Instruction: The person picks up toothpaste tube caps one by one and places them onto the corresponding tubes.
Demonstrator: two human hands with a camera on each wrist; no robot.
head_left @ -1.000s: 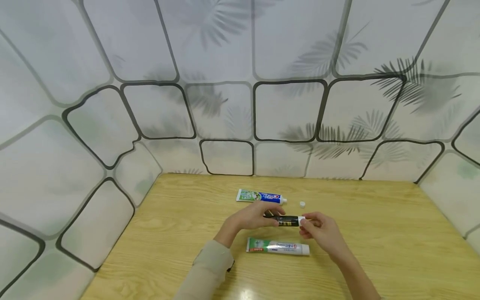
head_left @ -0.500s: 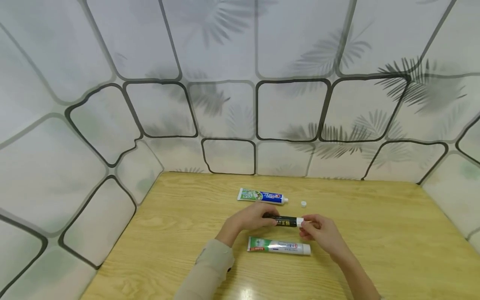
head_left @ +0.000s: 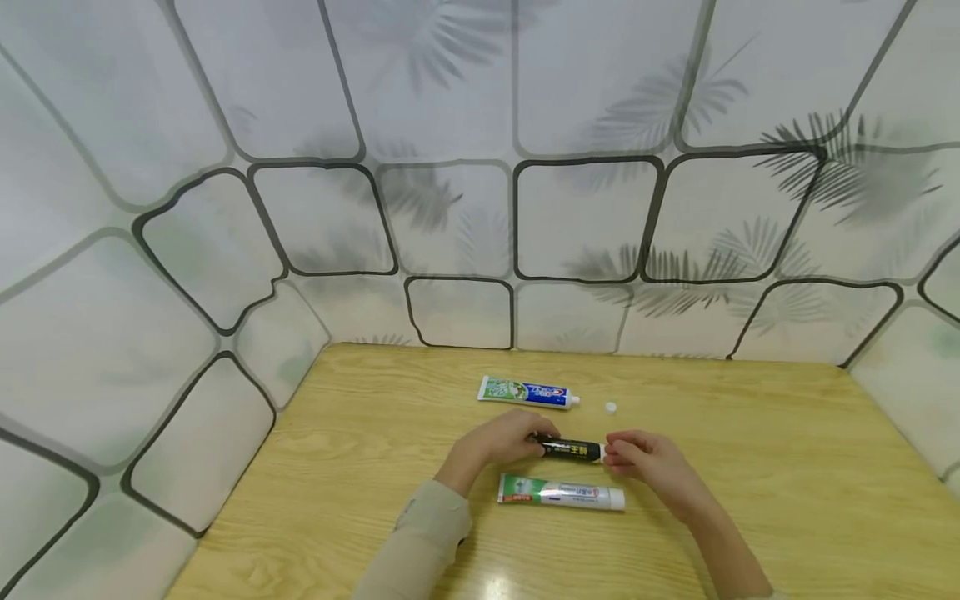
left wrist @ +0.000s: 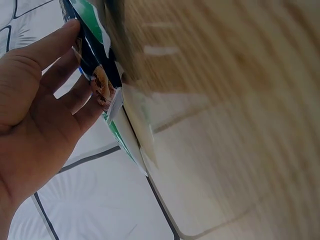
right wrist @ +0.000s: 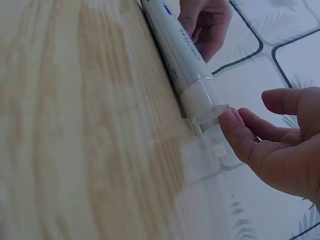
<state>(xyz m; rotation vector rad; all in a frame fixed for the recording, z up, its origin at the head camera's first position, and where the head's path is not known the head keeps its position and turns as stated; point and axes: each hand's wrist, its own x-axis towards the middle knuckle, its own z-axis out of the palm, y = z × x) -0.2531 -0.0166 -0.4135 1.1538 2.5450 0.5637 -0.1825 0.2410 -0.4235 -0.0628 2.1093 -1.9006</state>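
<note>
A black toothpaste tube (head_left: 572, 449) with yellow lettering lies crosswise between both hands, its white cap to the right. My left hand (head_left: 504, 439) grips its tail end, thumb on the near side and fingers beyond, as the left wrist view also shows. At the cap end, my right hand (head_left: 654, 467) has its fingertips close against the cap. In the right wrist view, its thumb (right wrist: 281, 101) stands apart from the extended fingers (right wrist: 239, 137). A green and white toothpaste tube (head_left: 562, 493) lies in front and hides the black tube's cap in that view.
Behind the hands lies a blue and green toothpaste tube (head_left: 528, 392), its nozzle bare. A small loose white cap (head_left: 611, 407) sits right of that nozzle. The wooden table (head_left: 787, 467) ends at a patterned wall covering (head_left: 585, 221) at the back and sides.
My right thumb and fingers, earlier pinching the white cap, have parted. The black tube has tilted slightly, cap end nearer me. My left hand keeps its hold on the tail.
</note>
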